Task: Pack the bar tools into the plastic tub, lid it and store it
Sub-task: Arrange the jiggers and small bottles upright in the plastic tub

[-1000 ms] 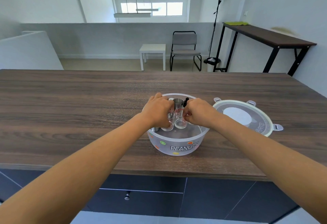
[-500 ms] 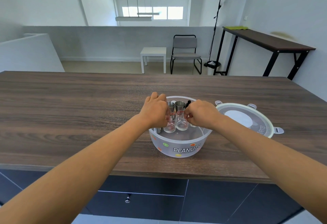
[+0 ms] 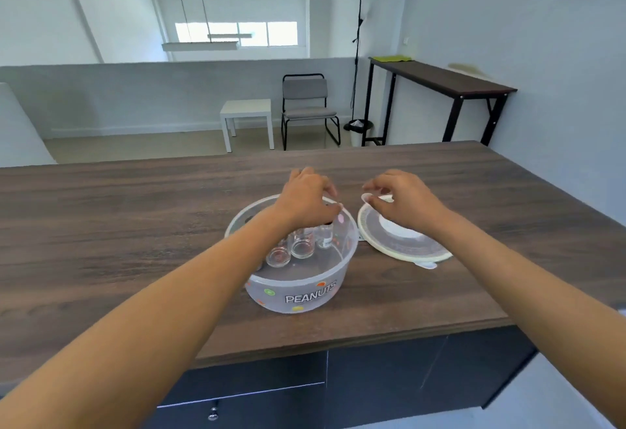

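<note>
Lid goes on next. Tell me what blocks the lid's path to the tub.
The left hand hovers over the tub, in the lid's way. The right hand is above the lid; nothing lies between them.

Left hand (image 3: 310,201): covers the far middle of the plastic tub (image 3: 298,293), hiding the tops of the tools beneath; what the curled fingers touch cannot be told. Glasses (image 3: 301,245) in the tub: only lower parts visible, count uncertain; a small labelled bottle (image 3: 326,237) beside them, label too small to read. Right hand (image 3: 404,201): hides the far part of the lid (image 3: 403,245); contact with it cannot be told. Table (image 3: 118,225): left and right ends cut off by the frame. Both forearms: cut off at the lower edge.
</note>
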{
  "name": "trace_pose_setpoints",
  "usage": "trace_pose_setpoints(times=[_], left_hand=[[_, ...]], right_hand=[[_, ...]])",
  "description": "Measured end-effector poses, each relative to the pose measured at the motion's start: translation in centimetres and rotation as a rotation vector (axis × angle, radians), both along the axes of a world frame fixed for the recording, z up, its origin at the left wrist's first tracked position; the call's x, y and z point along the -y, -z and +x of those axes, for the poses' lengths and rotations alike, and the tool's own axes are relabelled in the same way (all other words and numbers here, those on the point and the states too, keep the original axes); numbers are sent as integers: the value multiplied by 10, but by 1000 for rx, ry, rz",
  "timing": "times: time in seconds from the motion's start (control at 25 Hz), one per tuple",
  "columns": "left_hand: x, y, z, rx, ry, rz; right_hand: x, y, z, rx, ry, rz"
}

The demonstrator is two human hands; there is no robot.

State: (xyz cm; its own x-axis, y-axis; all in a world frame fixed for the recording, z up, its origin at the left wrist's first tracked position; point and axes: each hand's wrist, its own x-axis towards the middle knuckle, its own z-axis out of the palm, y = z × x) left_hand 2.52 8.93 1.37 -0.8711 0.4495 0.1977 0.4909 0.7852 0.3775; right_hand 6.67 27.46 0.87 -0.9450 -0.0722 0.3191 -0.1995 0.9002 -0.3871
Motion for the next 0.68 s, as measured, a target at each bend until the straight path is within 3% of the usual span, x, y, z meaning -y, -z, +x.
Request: trace_pose_setpoints(times=[0.2,0.32,0.4,0.48,0.68], left_hand=[[-88,5,-22,166,85,-38],[-126,14,-41,319,91,-141],[-139,24,-52,461,36,-156],[-143,35,-59,555,-22,-149],[-146,46,-73,674,-109,-92]], right_hand=[[-85,26,18,282,450,-233],[-112,43,26,478,736,-675],[-118,48,31,561,798,-1055],[-120,51,29,586,798,-1263],[-124,64,17,559,824,-1383]])
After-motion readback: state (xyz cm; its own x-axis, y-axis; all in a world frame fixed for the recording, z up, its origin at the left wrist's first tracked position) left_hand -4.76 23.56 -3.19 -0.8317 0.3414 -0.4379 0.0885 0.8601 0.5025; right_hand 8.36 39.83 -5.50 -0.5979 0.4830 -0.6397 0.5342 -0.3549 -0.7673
